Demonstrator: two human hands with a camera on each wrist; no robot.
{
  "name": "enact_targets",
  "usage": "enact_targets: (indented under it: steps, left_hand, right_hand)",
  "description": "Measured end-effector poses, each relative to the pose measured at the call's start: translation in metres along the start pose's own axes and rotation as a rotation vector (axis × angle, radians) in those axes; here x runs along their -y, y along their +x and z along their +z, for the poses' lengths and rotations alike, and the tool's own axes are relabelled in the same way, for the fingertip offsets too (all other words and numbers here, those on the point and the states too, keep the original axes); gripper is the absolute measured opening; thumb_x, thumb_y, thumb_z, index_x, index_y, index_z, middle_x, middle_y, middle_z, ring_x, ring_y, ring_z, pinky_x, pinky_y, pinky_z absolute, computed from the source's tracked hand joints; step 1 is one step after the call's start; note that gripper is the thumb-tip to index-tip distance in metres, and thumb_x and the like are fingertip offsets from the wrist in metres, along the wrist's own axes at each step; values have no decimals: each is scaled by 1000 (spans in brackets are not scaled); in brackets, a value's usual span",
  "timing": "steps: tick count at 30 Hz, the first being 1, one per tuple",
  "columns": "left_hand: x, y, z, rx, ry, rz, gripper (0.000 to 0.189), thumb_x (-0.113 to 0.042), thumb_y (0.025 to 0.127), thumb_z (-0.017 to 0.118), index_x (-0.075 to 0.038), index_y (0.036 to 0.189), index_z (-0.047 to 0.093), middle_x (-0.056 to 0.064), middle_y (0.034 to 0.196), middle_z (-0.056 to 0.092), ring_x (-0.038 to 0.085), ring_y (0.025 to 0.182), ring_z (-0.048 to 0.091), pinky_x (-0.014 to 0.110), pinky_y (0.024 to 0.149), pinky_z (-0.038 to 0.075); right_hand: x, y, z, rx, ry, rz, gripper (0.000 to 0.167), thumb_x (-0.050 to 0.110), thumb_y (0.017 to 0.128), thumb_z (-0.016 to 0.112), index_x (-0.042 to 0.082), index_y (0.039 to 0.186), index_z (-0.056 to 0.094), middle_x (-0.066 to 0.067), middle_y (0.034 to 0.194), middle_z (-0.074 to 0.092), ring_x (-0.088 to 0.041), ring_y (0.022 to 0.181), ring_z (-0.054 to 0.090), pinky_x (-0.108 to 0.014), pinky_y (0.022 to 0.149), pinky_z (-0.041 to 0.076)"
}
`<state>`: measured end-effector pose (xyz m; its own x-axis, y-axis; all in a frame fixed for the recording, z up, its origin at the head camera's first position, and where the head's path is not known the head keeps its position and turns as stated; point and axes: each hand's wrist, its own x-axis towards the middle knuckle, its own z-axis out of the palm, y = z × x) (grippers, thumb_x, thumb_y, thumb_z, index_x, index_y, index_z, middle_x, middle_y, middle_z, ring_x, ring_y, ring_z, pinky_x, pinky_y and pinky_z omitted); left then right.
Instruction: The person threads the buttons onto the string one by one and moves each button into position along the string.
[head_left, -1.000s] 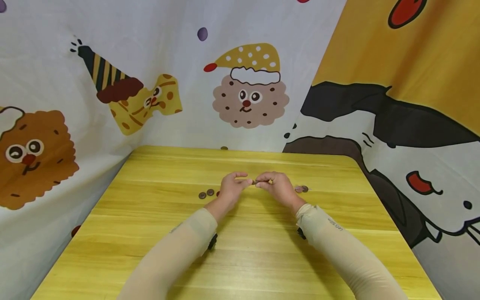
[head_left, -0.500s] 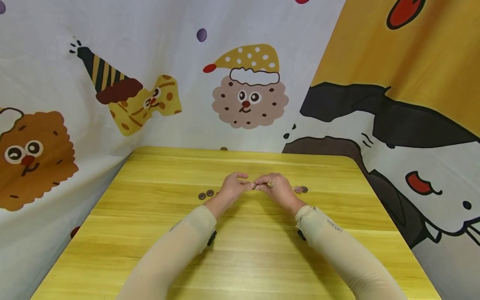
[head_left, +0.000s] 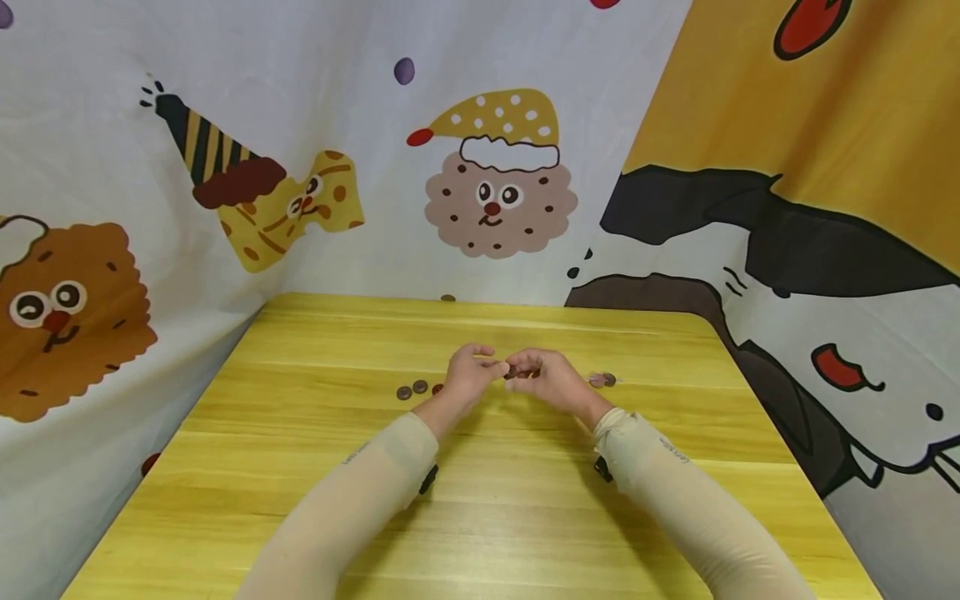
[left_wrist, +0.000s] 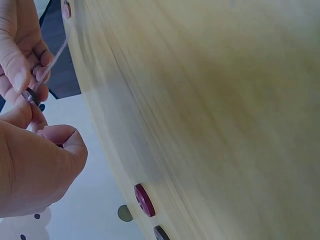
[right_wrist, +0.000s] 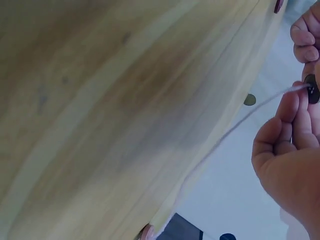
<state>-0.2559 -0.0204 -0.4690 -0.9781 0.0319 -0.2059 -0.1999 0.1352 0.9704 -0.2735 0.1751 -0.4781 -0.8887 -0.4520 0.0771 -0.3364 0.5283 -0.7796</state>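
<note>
Between the fingertips of both hands is a dark round button, small in the head view and partly covered by fingers. My left hand pinches it from the left, its other fingers raised. From the right, thumb and fingers of my right hand hold it too. A thin pale string runs through or against the button's face and slants down to the table by my right hand. At that end lie a pinkish button and a dark button, apparently on the string.
Two dark buttons, one and another, lie left of my left hand. A dark red button sits close beside that wrist. The wooden table ends at a printed curtain behind.
The held button has turned between the fingertips, and my right fingers have shifted slightly around it. The red button by my left wrist shows more than half a second ago.
</note>
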Motion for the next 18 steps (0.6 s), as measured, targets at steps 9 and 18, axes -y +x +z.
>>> enact_targets:
  steps: [9, 18]
  left_hand:
    - [3, -3, 0, -36, -9, 15, 45, -14, 99, 79, -2, 139, 61, 16, 128, 73, 32, 121, 70, 48, 105, 58]
    - [1, -7, -6, -99, -67, 43, 32, -15, 99, 79, -7, 127, 65, 13, 119, 76, 28, 111, 73, 41, 93, 59]
  right_hand:
    - [3, 0, 6, -31, -155, -35, 23, 22, 96, 83, 20, 119, 79, 4, 108, 80, -17, 100, 71, -38, 87, 60]
    - [-23, -13, -21, -44, -385, -6, 36, 24, 92, 87, 11, 125, 79, -17, 152, 63, -49, 144, 52, -77, 118, 34]
